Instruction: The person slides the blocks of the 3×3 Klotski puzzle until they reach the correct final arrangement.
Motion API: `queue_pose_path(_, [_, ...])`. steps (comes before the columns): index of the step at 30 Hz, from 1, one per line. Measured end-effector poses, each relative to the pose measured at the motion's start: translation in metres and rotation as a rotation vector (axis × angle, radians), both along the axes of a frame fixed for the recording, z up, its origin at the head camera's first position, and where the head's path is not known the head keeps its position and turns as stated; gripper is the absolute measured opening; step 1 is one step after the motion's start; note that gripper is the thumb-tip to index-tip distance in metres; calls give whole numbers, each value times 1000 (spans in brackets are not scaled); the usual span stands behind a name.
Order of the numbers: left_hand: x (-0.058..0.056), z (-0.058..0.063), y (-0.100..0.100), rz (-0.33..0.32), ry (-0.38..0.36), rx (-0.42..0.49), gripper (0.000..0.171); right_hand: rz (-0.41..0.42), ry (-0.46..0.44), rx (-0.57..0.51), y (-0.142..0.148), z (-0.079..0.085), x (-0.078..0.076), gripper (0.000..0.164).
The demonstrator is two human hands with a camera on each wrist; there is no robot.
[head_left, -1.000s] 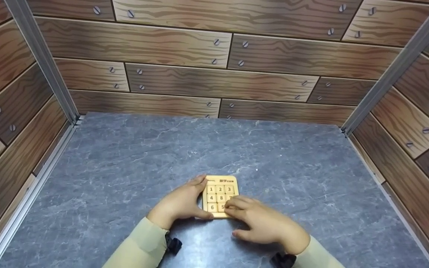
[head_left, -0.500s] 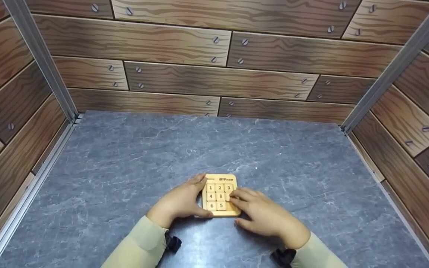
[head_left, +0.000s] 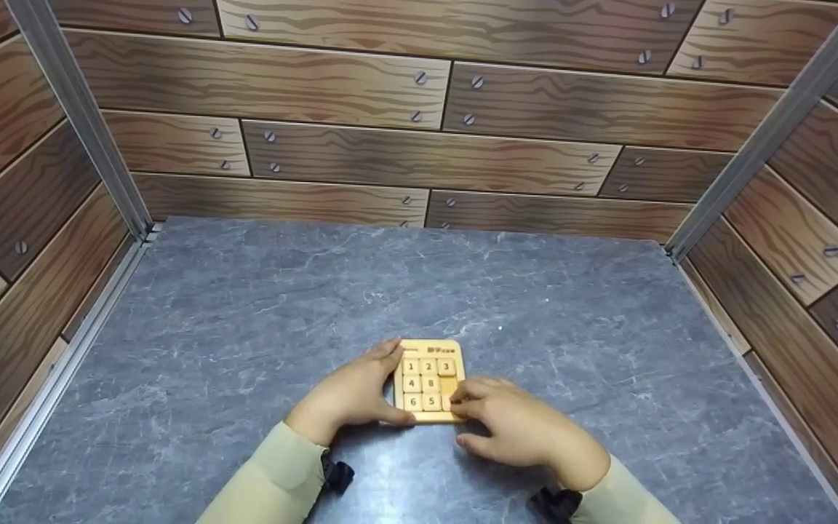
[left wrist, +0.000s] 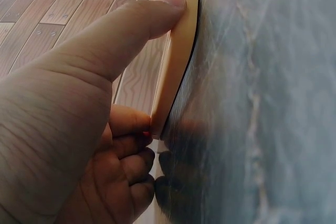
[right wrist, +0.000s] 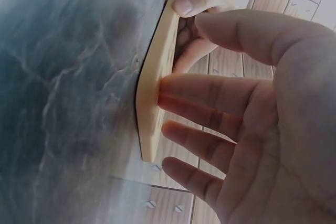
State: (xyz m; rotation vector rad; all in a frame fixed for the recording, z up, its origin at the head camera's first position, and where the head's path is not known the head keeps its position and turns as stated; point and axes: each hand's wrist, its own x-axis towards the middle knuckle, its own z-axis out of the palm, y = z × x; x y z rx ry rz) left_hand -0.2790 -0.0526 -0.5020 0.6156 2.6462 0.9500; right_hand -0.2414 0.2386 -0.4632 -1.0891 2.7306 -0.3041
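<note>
A yellow sliding number puzzle [head_left: 425,350] lies on the table near the front. Its top row reads 1, 2, 3; below stand 4 and 8, then 6 and 5. The bare slot shows at the right end of the middle row. My left hand [head_left: 350,393] grips the puzzle's left side, thumb [left wrist: 170,4] at the near edge and a fingertip at the far corner. With fairly straight fingers, my right hand [head_left: 521,424] touches the bottom right tile, which its fingertips mostly hide. Its thumb [right wrist: 226,30] stands apart from the puzzle.
A grey marbled table [head_left: 317,291] spreads around the puzzle. Wood-plank patterned walls [head_left: 361,94] stand at the back and both sides, with metal posts [head_left: 84,109] in the corners. Each wrist wears a black strap mount [head_left: 337,474].
My right fingers have slid the right-hand tile from the middle row down to the bottom row, so the bare slot is now in the middle row. My left hand keeps its grip.
</note>
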Motion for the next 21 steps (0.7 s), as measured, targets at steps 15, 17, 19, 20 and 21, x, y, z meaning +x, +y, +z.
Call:
queue_pose_path(15, [1, -1, 0, -4, -7, 4, 126, -17, -6, -15, -2, 1, -2, 45])
queue_pose_path(17, [1, 0, 0, -3, -6, 0, 126, -17, 15, -36, -4, 0, -5, 42])
queue_pose_path(19, [1, 0, 0, -2, -5, -3, 126, -20, 34, -63, -6, -2, -7, 43])
queue_pose_path(20, [1, 0, 1, -3, -3, -5, 126, -19, 38, -68, -7, -3, -9, 46])
queue_pose_path(21, [1, 1, 1, -5, -1, -6, 126, -16, 34, -70, -7, -3, -10, 50])
